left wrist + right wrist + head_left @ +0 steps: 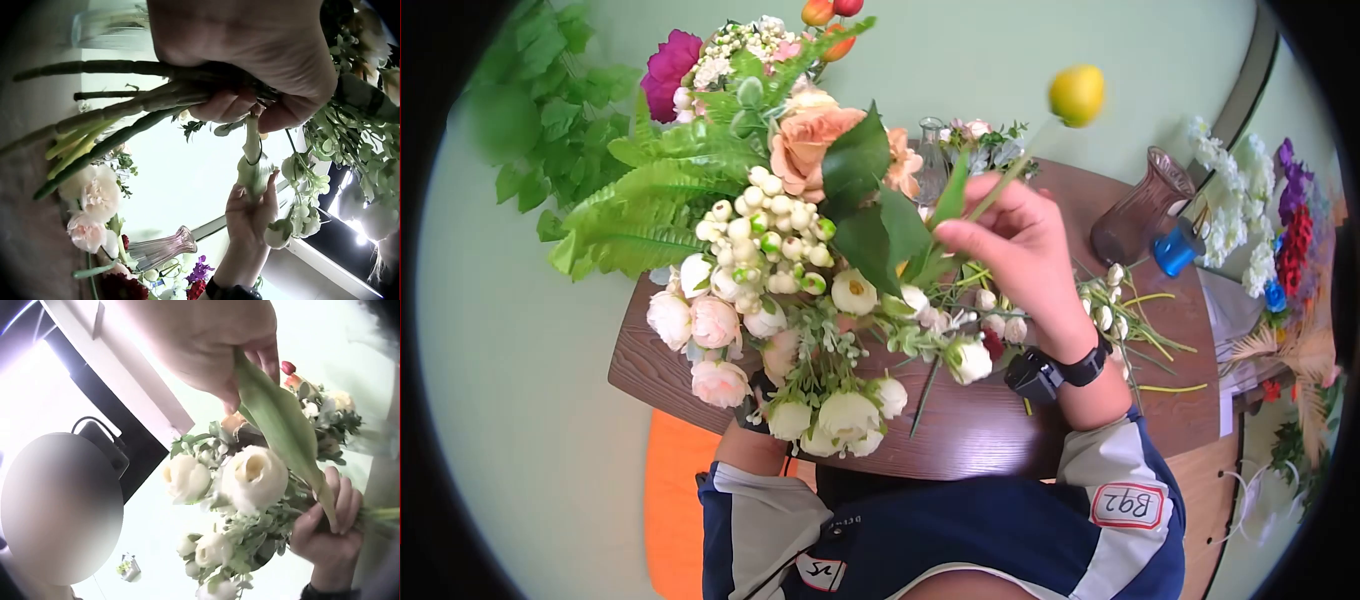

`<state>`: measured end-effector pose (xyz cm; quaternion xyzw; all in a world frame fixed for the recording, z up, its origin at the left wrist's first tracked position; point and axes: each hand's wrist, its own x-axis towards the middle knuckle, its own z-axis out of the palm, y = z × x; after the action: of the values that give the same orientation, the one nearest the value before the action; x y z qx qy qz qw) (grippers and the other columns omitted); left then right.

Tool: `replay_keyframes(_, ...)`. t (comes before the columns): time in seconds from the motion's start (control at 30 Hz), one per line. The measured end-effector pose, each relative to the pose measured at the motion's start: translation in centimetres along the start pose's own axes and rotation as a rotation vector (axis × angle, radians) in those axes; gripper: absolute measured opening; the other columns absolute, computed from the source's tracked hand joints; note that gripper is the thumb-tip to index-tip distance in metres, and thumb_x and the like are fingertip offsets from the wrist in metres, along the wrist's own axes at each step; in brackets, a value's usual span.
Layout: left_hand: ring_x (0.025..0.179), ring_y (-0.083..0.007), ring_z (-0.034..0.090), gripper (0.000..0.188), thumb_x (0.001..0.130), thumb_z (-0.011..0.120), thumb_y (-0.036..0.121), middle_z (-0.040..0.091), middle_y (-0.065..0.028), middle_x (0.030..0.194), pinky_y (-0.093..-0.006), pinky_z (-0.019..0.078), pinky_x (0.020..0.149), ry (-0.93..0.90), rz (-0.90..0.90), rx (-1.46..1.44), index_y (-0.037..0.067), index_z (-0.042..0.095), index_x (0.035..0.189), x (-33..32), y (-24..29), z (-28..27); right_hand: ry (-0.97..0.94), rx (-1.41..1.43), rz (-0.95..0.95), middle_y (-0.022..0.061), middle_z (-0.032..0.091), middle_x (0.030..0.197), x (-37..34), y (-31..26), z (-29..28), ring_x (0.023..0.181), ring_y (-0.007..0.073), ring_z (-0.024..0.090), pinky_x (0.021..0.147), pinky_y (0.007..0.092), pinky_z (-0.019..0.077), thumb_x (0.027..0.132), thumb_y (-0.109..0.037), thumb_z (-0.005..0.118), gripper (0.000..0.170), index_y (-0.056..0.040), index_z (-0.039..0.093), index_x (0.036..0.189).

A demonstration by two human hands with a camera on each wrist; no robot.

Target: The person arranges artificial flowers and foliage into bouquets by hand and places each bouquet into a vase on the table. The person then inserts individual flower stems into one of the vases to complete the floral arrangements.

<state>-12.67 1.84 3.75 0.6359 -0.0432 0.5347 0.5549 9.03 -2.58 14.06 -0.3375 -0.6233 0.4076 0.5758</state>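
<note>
- So a big mixed bouquet of peach and white blooms, cream berries and green fern [785, 240] is held up over the dark brown wooden surface [940, 440], its bare green stems [106, 114] grasped in the left hand [250, 50] and left poking out past the fist.
- An egg-shaped yellow flower on a pale green stem [1077, 96] is pinched by the right hand [1020, 255] beside the bouquet; its lower end is seen at the left hand, but whether it's gripped there too can't be told.
- Biggest worry, imo: the whole bundle is trusted to one fist. If that grip gets loosened, blooms could be twisted or dropped.
- The broad green leaf [281, 422] could be creased or snagged if it's shoved against the crowded foliage.
- The yellow head is left unsupported, so the stem might be bent by a rough push.
- Loose white-budded stems [1103, 318] are strewn near the right forearm, and could be swept off by a careless move.
- The tinted glass vase [1135, 215] could be knocked by a wide swing.
</note>
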Motion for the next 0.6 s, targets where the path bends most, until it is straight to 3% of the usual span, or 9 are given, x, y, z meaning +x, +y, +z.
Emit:
replay_keyframes(0.07,0.075,-0.015,0.043,0.039,0.075,0.062,0.032,0.043,-0.0069,0.086,-0.0254,0.0367,0.063,-0.023,-0.275,-0.031,0.006,0.042,0.094,1.8,3.7,2.8,-0.105,-0.158,-0.078,0.0009,0.061,0.07,0.4,-1.2,1.2,0.058,0.0029,0.053,0.053,0.0188,0.0435,0.073,-0.004,0.071,0.016,0.0002,0.063,0.086)
replay_keyframes(0.17,0.076,-0.0152,0.043,0.039,0.075,0.062,0.031,0.043,-0.0069,0.088,-0.0256,0.0375,0.064,-0.017,-0.295,-0.049,0.006,0.042,0.096,1.1,3.7,2.3,-0.18,-0.208,-0.089,0.0023,0.06,0.068,0.3,-1.1,2.2,0.058,0.0032,0.053,0.053,0.0196,0.0437,0.072,-0.003,0.071,0.015,0.0005,0.063,0.085)
replay_keyframes(0.23,0.077,-0.0154,0.044,0.039,0.076,0.062,0.031,0.044,-0.0069,0.089,-0.0259,0.0382,0.065,-0.006,-0.312,-0.078,0.006,0.042,0.098,1.3,3.2,2.2,-0.072,-0.355,-0.265,0.0024,0.059,0.069,0.2,-0.3,2.5,0.058,0.0041,0.054,0.053,0.0201,0.0439,0.072,-0.001,0.069,0.016,0.0003,0.064,0.087)
replay_keyframes(0.27,0.078,-0.0155,0.045,0.039,0.076,0.062,0.03,0.044,-0.0069,0.09,-0.026,0.0386,0.065,0.001,-0.319,-0.093,0.006,0.041,0.099,1.1,3.1,2.2,-0.071,-0.356,-0.259,0.0024,0.059,0.069,0.2,0.4,2.7,0.058,0.0041,0.054,0.053,0.0201,0.0439,0.072,-0.001,0.069,0.016,0.0003,0.064,0.087)
replay_keyframes(0.33,0.079,-0.0156,0.046,0.039,0.076,0.062,0.029,0.044,-0.0069,0.092,-0.0262,0.0394,0.066,0.021,-0.334,-0.122,0.006,0.041,0.1,0.8,3.0,2.5,-0.006,-0.156,-0.197,0.003,0.059,0.071,0.3,1.4,2.9,0.058,0.0051,0.054,0.053,0.0205,0.0442,0.072,0.002,0.067,0.018,0.0,0.064,0.09)
replay_keyframes(0.4,0.08,-0.0158,0.046,0.04,0.077,0.062,0.028,0.045,-0.0068,0.093,-0.0265,0.0401,0.067,0.037,-0.347,-0.147,0.006,0.041,0.102,0.4,2.9,2.5,-0.004,-0.142,-0.176,0.0039,0.059,0.071,0.1,0.9,3.0,0.057,0.0061,0.055,0.052,0.0204,0.0445,0.072,0.004,0.066,0.02,-0.0001,0.064,0.091)
replay_keyframes(0.5,0.082,-0.016,0.048,0.04,0.078,0.062,0.027,0.045,-0.0068,0.096,-0.0268,0.0412,0.068,0.051,-0.365,-0.182,0.006,0.041,0.105,0.2,2.8,2.5,0.023,-0.287,-0.311,0.0045,0.058,0.07,0.0,0.7,3.1,0.057,0.0067,0.056,0.051,0.0208,0.045,0.071,0.005,0.066,0.02,0.0004,0.064,0.091)
replay_keyframes(0.6,0.084,-0.0163,0.049,0.041,0.078,0.062,0.026,0.046,-0.0068,0.098,-0.0272,0.0424,0.07,0.06,-0.377,-0.217,0.007,0.04,0.108,0.0,2.6,2.3,0.065,-0.148,-0.281,0.0051,0.058,0.07,-0.2,0.8,3.3,0.057,0.0074,0.057,0.051,0.0215,0.0454,0.07,0.004,0.067,0.021,0.0014,0.064,0.09)
